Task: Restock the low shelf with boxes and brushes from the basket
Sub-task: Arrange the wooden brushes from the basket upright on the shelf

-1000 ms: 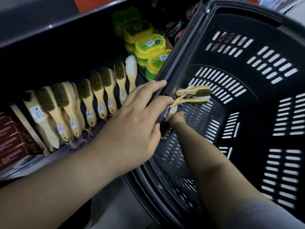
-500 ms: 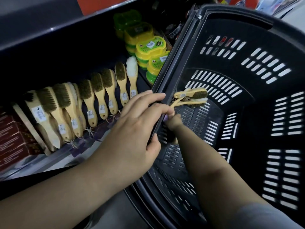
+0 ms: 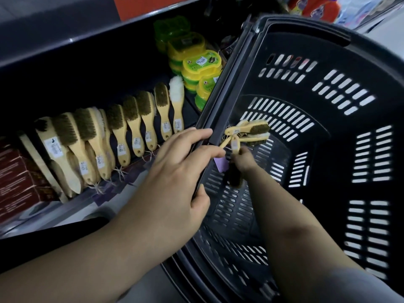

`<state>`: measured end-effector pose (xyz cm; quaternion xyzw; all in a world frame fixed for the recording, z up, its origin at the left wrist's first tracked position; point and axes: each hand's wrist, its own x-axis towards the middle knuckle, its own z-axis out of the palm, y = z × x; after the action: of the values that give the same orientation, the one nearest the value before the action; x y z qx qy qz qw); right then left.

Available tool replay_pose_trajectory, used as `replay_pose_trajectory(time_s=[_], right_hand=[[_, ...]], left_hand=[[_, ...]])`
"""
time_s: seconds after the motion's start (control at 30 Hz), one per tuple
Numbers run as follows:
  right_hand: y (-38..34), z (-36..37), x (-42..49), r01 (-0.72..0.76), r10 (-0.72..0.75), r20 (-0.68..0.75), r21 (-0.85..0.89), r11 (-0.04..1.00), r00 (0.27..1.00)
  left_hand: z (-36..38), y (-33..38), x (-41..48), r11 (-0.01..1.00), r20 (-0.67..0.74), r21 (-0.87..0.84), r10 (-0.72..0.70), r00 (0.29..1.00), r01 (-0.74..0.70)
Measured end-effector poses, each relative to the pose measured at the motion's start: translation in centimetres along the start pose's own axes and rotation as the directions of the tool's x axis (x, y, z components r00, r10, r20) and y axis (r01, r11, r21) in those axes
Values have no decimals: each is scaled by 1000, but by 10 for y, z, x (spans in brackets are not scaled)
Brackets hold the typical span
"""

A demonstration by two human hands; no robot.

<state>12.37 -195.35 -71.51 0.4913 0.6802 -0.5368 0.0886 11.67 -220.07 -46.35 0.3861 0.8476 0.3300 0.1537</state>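
R hand [image 3: 244,161] grips brush [image 3: 235,179] — in basket [image 3: 328,68].

Basket [image 3: 328,149]: black plastic with slotted walls and floor, tipped so the opening faces the camera, its left rim beside the shelf. Left hand [image 3: 175,178] grips that rim.

Inside, near the left wall: small cluster of tagged wooden-handled brushes [image 3: 249,131], bristle heads to the right. Right hand [image 3: 244,160] holds one dark-bristled brush [image 3: 235,178], head down.

Low shelf [image 3: 54,213]: row of wooden brushes [image 3: 131,127] packed side by side, handles toward the front edge; the rightmost has a white fluffy head. Red boxes [image 3: 17,171] are stacked at the left end.
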Motion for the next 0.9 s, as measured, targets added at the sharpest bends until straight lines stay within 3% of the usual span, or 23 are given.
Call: replay_pose_trajectory(time_s=[0.13, 0.2, 0.27, 0.33, 0.37, 0.43, 0.5, 0.57, 0.6, 0.67, 0.77, 0.9], right_hand=[[4, -14, -11, -44, 176, 252, -456, 889, 952], [3, -27, -10, -16, 228, 242, -652, 758, 943], [-3, -31, -11, 16, 170, 169, -752, 659, 971], [-14, -28, -8, -6, 43, 47, -602, 798, 998], [-20, -26, -3, 4, -13, -18, -438, 899, 1000], [-35, -15, 4, 13, -18, -44, -122, 992, 999], [-48, -1, 10, -65, 65, 4, 170, 983, 998], [-59, 7, 15, -209, 218, 38, 483, 850, 975], [-63, 8, 18, -249, 271, 45, 553, 795, 962], [-67, 6, 20, -291, 318, 50, 554, 780, 947], [-67, 0, 17, -259, 253, 72, 434, 863, 965], [-70, -9, -8, -360, 261, 295, 365, 859, 919]], left_hand=[[0, -1, 0, 992, 6, 125, -4, 1000, 3], [-1, -1, 1, 981, 24, 195, 5, 1000, -10], [-2, -2, 3, 969, 34, 244, 20, 999, -28], [-2, -3, 5, 965, 29, 260, 32, 999, -38], [-2, -4, 6, 964, 20, 264, 37, 999, -41], [-2, -3, 8, 960, -3, 277, 47, 999, -45], [-2, -2, 10, 953, -14, 299, 50, 999, -44], [-2, -2, 12, 948, -18, 315, 44, 999, -36], [-2, -2, 13, 947, -19, 320, 41, 999, -33], [-1, -2, 12, 942, -19, 334, 40, 999, -31], [0, -2, 13, 939, -9, 343, 49, 999, -43], [0, -1, 19, 923, -4, 380, 65, 998, -59]])
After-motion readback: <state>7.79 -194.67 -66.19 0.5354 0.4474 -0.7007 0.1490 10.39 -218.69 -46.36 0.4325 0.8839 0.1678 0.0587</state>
